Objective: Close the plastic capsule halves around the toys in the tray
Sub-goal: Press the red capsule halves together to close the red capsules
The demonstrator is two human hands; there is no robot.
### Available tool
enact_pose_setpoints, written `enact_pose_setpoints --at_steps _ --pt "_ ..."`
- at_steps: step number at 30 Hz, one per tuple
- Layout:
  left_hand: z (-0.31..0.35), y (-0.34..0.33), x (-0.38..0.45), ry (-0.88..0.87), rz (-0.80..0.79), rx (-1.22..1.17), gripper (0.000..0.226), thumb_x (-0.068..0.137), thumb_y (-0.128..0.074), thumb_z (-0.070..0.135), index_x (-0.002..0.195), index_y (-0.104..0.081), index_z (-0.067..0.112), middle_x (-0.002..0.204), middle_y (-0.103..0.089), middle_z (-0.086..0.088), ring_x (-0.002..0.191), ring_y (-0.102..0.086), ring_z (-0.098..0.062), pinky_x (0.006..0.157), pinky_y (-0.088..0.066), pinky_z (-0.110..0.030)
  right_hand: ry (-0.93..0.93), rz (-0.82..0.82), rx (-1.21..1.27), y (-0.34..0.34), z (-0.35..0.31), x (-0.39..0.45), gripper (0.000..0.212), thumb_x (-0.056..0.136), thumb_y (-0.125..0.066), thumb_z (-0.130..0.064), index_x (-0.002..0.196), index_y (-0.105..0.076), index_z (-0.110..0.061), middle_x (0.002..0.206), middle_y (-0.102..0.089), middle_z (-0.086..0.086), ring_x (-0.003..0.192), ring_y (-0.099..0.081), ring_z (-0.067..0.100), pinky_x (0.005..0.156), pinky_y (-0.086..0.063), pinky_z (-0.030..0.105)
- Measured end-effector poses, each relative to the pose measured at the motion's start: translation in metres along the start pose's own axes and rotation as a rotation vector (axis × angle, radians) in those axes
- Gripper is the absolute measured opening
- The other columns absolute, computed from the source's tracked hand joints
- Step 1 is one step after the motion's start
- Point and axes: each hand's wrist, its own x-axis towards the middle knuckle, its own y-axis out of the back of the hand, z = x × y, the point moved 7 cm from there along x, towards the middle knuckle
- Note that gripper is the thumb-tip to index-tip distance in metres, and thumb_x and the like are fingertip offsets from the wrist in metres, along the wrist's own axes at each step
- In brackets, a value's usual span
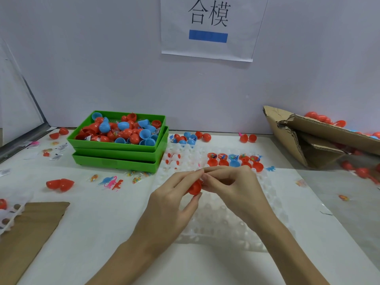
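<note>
Capsule [194, 187] pinched between left hand [172, 194] and right hand [230, 182], both grips curled; open halves [234, 160] beyond right grip.

Both my forearms reach in from the lower edge and converge at centre. My left hand [172, 194] is palm-inward, fingers [185, 177] curled, thumb underneath, pinching a red capsule [194, 187]. My right hand [232, 182] meets it, fingertips bent onto the same capsule, wrist raised.

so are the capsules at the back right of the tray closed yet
Open. The red and blue plastic capsule halves sit side by side in the white moulded tray, small toys showing inside.
</note>
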Motion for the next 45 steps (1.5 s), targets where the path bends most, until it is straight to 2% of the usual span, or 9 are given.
enact_pose_setpoints --at_steps 4,9,13,18,21,24,30,39,45 --pt "-0.001 0.0 0.0 0.03 0.01 -0.047 0.048 0.091 -0.077 0.006 0.135 -0.065 0.02 0.124 -0.066 0.013 0.116 -0.065 -0.005 0.097 -0.058 -0.028 -0.046 0.049 0.127 0.003 0.001 -0.002 0.01 0.084 -0.083 -0.02 0.092 -0.078 -0.016 0.085 -0.079 -0.004 0.077 -0.077 0.013 0.075 -0.063 0.03" --pt "-0.01 0.003 0.001 0.189 0.049 -0.236 0.042 0.087 -0.08 0.002 0.119 -0.069 0.027 0.108 -0.071 0.018 0.106 -0.071 -0.006 0.087 -0.056 -0.012 -0.188 0.004 0.294 -0.009 0.008 -0.004 0.023 0.092 -0.076 -0.027 0.114 -0.069 -0.023 0.093 -0.079 -0.004 0.088 -0.076 0.012 0.074 -0.061 0.023" --pt "-0.022 0.003 0.002 0.321 0.036 -0.372 0.037 0.087 -0.081 0.004 0.112 -0.07 0.03 0.105 -0.074 0.017 0.105 -0.072 -0.005 0.086 -0.058 -0.015 -0.173 -0.061 0.363 -0.015 0.007 -0.006 0.016 0.1 -0.066 -0.021 0.113 -0.076 -0.021 0.099 -0.078 -0.006 0.093 -0.076 0.011 0.075 -0.059 0.019" --pt "-0.03 0.003 0.003 0.376 -0.001 -0.411 0.032 0.088 -0.079 0.005 0.108 -0.073 0.029 0.103 -0.075 0.012 0.103 -0.073 -0.011 0.086 -0.059 -0.018 -0.109 -0.073 0.303 -0.018 0.003 -0.005 0.016 0.092 -0.075 -0.013 0.108 -0.077 -0.018 0.097 -0.079 -0.006 0.089 -0.077 0.013 0.083 -0.06 0.022" --pt "-0.034 0.008 0.005 0.397 0.019 -0.407 0.019 0.089 -0.081 0.02 0.105 -0.075 0.028 0.105 -0.071 0.012 0.099 -0.073 -0.012 0.086 -0.06 -0.023 -0.041 -0.055 0.211 -0.019 0.0 -0.005 0.016 0.092 -0.075 -0.013 0.108 -0.076 -0.016 0.095 -0.079 -0.007 0.086 -0.077 0.012 0.083 -0.061 0.027" --pt "-0.032 0.015 0.008 0.369 0.065 -0.329 0.016 0.087 -0.075 0.037 0.097 -0.076 0.025 0.1 -0.067 0.012 0.094 -0.072 -0.014 0.08 -0.059 -0.024 0.065 -0.027 0.014 -0.018 -0.007 -0.005 0.02 0.09 -0.077 -0.017 0.11 -0.075 -0.019 0.094 -0.077 -0.012 0.087 -0.074 0.006 0.082 -0.061 0.025" --pt "-0.028 0.023 0.008 0.261 0.12 -0.191 0.012 0.089 -0.08 0.008 0.092 -0.076 0.019 0.091 -0.072 0.01 0.086 -0.07 -0.017 0.074 -0.057 -0.029 0.147 -0.084 -0.056 -0.025 -0.015 -0.009 0.025 0.086 -0.082 -0.017 0.107 -0.07 -0.022 0.095 -0.073 -0.013 0.09 -0.072 0.005 0.082 -0.058 0.019" --pt "-0.012 0.027 0.01 0.041 0.097 -0.059 0.019 0.094 -0.072 0.003 0.104 -0.079 0.018 0.101 -0.071 0.009 0.096 -0.069 -0.013 0.079 -0.053 -0.018 0.138 -0.088 -0.038 -0.024 -0.015 -0.009 0.025 0.087 -0.082 -0.017 0.109 -0.07 -0.02 0.097 -0.072 -0.011 0.091 -0.072 0.007 0.084 -0.06 0.025" --pt "-0.019 0.029 0.011 0.122 0.143 -0.163 0.016 0.089 -0.079 0.007 0.1 -0.081 0.019 0.098 -0.075 0.011 0.097 -0.072 -0.016 0.078 -0.058 -0.027 0.164 -0.074 0.016 -0.022 -0.016 -0.009 0.026 0.084 -0.084 -0.014 0.106 -0.071 -0.02 0.095 -0.074 -0.012 0.092 -0.073 0.01 0.083 -0.059 0.023"
